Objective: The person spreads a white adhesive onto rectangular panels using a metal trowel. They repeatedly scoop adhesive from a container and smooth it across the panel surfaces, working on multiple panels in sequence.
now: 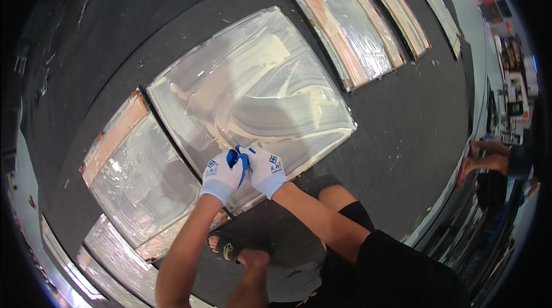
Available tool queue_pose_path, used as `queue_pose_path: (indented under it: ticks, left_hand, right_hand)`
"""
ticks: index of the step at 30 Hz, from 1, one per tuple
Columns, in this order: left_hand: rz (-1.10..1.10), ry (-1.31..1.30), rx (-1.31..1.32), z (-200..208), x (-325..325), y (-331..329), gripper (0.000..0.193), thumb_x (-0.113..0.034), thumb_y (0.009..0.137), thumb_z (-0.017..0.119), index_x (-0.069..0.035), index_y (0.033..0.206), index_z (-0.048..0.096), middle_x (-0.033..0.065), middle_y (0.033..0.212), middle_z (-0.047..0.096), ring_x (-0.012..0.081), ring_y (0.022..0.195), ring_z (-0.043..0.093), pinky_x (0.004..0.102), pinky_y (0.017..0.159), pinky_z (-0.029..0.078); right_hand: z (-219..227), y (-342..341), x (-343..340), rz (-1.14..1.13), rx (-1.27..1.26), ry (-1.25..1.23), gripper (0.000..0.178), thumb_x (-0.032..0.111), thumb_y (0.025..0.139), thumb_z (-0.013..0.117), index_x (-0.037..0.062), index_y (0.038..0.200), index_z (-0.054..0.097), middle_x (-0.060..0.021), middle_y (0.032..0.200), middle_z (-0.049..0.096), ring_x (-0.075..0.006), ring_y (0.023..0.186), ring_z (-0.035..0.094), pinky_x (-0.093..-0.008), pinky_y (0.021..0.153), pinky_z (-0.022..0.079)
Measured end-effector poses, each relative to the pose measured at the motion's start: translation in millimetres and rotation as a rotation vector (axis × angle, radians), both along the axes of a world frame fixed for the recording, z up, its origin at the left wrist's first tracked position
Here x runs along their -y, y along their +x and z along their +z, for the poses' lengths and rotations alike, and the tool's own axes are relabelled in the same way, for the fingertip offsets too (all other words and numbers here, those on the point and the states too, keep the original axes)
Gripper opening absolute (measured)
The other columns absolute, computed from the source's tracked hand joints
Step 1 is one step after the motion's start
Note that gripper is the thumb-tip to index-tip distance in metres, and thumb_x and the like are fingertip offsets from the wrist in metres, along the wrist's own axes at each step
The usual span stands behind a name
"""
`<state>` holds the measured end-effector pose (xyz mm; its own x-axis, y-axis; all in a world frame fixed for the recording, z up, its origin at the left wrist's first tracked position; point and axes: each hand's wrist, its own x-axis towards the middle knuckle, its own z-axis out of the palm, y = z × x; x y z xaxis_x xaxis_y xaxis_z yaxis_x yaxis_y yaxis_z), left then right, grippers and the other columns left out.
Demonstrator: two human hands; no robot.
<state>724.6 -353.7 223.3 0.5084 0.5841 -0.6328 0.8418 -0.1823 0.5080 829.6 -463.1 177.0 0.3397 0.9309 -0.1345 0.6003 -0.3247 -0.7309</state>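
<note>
My left hand [223, 177] and my right hand [266, 171] are both in white gloves with blue-coated fingers. They meet over the near edge of a large square panel [164, 92]. The fingers of each are closed and drawn together in a pinch; whatever they grip is hidden or too small to name. Cream-coloured paste [261, 58] lies smeared in wide curved strokes across the panel, thickest toward its far and right parts. The panel rests flat on a dark floor covering, just in front of my bent legs.
Left of the panel, across a narrow gap, lies a shiny panel [118, 121] with an orange-tan strip. More wrapped panels lie at the far right [345, 26] and lower left [118, 245]. My sandalled foot [227, 247] is close by. Another person's legs [489, 158] show at right.
</note>
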Motion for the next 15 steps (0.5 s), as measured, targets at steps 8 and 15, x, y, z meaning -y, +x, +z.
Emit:
queue_pose_path:
  ticks: [8, 15]
  left_hand:
    - [0.149, 0.125, -0.035, -46, 7, 11, 0.035, -0.033, 0.094, 0.059, 0.0, 0.094, 0.068, 0.0254, 0.098, 0.07, 0.0428, 0.091, 0.066, 0.0476, 0.079, 0.051]
    - [-0.081, 0.193, -0.005, -44, -22, 38, 0.026, -0.027, 0.092, 0.062, -0.002, 0.09, 0.064, 0.0222, 0.089, 0.068, 0.0407, 0.085, 0.065, 0.0479, 0.075, 0.05]
  right_hand:
    - [16, 15, 34, 0.153, -0.048, -0.12, 0.044, 0.031, 0.092, 0.063, 0.0098, 0.13, 0.059, -0.0147, 0.109, 0.065, -0.0371, 0.1, 0.064, -0.0485, 0.083, 0.052]
    - [-33, 215, 153, -0.92, 0.239, 0.246, 0.032, 0.014, 0.096, 0.061, -0.0041, 0.122, 0.061, -0.0242, 0.118, 0.062, -0.037, 0.108, 0.061, -0.0443, 0.097, 0.048]
